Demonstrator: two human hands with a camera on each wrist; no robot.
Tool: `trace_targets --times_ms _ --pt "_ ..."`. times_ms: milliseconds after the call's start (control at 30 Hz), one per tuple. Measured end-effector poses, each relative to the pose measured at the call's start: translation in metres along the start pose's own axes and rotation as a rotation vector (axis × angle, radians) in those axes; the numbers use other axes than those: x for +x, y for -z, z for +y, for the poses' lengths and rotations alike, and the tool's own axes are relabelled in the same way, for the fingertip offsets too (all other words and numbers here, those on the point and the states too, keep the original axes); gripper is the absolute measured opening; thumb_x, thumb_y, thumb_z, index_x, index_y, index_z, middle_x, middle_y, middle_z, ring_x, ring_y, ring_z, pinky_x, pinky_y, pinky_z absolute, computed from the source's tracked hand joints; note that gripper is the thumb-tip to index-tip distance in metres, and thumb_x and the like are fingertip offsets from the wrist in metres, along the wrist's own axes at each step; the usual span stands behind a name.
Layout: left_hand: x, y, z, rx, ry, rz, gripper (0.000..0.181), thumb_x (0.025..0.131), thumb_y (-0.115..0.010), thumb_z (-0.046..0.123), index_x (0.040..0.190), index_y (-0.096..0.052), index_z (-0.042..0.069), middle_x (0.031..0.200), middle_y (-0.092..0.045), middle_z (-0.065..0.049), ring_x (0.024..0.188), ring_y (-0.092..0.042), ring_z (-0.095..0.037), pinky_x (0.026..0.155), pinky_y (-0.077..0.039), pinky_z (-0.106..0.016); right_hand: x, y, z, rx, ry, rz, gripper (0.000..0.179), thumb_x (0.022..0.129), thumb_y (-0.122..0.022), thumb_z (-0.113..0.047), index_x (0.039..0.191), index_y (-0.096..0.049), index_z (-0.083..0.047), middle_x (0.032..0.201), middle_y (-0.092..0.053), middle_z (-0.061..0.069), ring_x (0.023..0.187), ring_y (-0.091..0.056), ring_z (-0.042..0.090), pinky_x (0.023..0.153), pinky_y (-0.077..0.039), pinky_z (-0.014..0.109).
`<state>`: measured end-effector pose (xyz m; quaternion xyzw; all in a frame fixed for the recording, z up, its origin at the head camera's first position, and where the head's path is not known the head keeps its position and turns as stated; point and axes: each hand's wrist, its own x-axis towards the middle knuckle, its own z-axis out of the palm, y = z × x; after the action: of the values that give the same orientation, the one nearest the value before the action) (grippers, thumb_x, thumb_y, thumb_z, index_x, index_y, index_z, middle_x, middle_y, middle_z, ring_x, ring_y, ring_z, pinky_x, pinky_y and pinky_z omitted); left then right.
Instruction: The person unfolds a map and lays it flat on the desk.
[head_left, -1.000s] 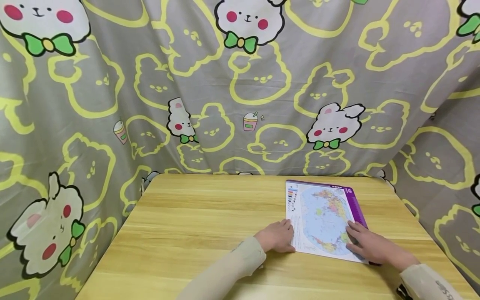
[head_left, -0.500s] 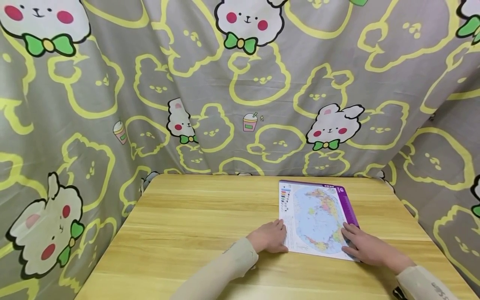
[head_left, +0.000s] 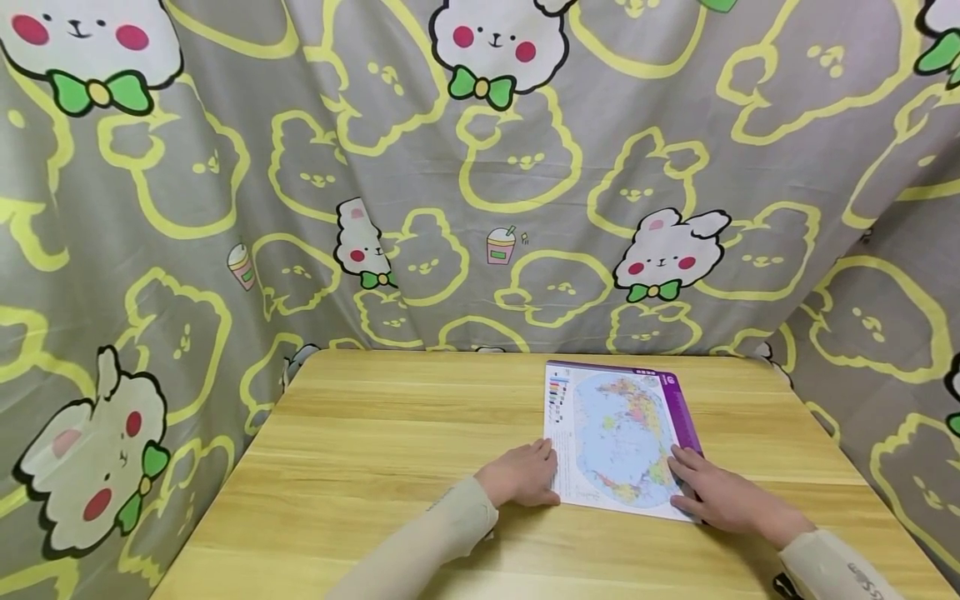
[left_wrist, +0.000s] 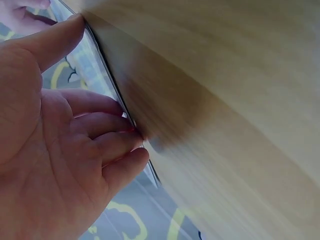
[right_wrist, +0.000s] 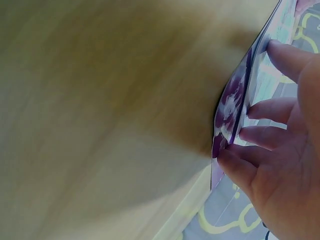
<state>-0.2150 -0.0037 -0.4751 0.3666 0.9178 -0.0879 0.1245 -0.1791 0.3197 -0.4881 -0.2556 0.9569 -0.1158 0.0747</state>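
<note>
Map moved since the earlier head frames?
Yes. The map has shifted to the person's left across the table; its far left corner is now nearer the table's far left corner.

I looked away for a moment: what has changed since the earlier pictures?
The world map slid to the person's left across the wood-grain table, the left hand and right hand moving with it. Both still touch its opposite sides; nothing was let go. The table and rabbit-print curtain stayed put.

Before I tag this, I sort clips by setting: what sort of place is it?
Probably a curtained-off indoor nook; what lies beyond is hidden. A printed curtain hangs behind and beside a table with a map on it.
</note>
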Motion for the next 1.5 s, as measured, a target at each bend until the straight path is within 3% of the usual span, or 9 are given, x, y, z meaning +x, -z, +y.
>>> trace_targets --times_ms 733,1267,1500 --pt "-0.012 -0.008 -0.021 -0.064 0.037 -0.001 0.075 0.089 -0.057 0.052 0.142 -0.040 0.002 0.151 -0.031 -0.011 0.139 -0.027 -0.020 0.111 -0.025 -0.024 0.011 -0.005 -0.017 0.016 0.040 -0.005 0.068 0.092 -0.059 -0.041 0.133 -0.046 0.012 0.142 -0.034 0.033 0.130 -0.030 0.050 0.101 -0.031 0.059" --pt "-0.028 -0.015 -0.036 -0.107 0.055 0.010 0.076 0.090 -0.058 0.049 0.142 -0.039 -0.001 0.151 -0.029 -0.015 0.139 -0.027 -0.022 0.111 -0.025 -0.027 0.028 -0.005 -0.033 0.026 0.034 -0.052 0.067 0.093 -0.058 -0.038 0.135 -0.043 0.012 0.145 -0.030 0.032 0.133 -0.026 0.048 0.104 -0.028 0.057" --pt "-0.035 -0.018 -0.043 -0.107 0.049 0.031 0.075 0.090 -0.058 0.049 0.141 -0.039 -0.003 0.150 -0.030 -0.017 0.138 -0.028 -0.024 0.111 -0.025 -0.028 0.036 -0.008 -0.037 0.006 0.044 -0.026 0.067 0.093 -0.059 -0.038 0.134 -0.043 0.013 0.144 -0.030 0.032 0.133 -0.026 0.048 0.105 -0.029 0.056"
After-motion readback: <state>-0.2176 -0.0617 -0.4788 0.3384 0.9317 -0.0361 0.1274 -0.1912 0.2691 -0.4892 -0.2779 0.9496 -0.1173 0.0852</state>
